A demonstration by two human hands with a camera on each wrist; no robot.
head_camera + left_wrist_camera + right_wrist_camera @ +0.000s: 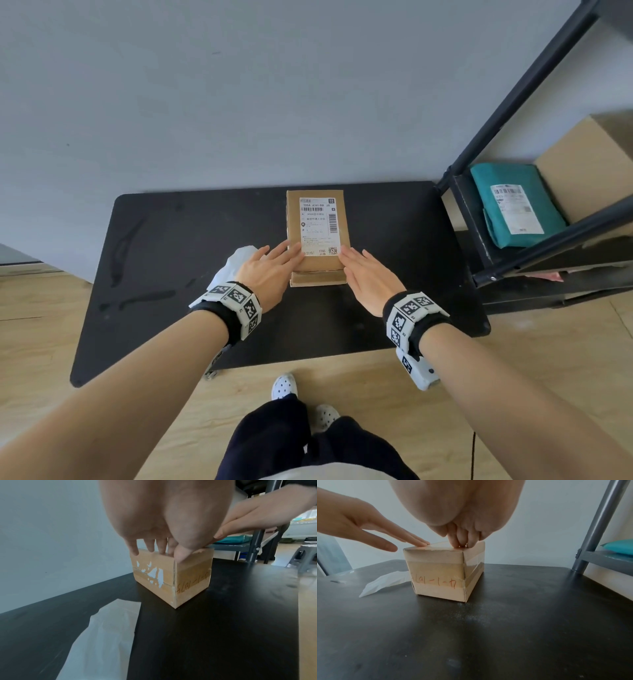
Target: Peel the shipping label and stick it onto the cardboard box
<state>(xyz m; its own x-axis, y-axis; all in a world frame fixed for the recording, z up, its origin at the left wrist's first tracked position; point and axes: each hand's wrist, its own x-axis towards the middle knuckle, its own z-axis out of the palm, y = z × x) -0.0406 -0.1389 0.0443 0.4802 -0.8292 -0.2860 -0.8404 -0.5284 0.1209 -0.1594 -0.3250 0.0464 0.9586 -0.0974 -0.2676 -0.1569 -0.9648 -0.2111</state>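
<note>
Head view: white printed shipping label lies flat atop taped cardboard box.

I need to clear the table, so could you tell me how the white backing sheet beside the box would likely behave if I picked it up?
The backing sheet looks thin and translucent, so probably floppy and very light. It lies partly lifted off the table, so it may slide or flutter when nudged. Its surface looks smooth, likely slippery to pinch.
</note>
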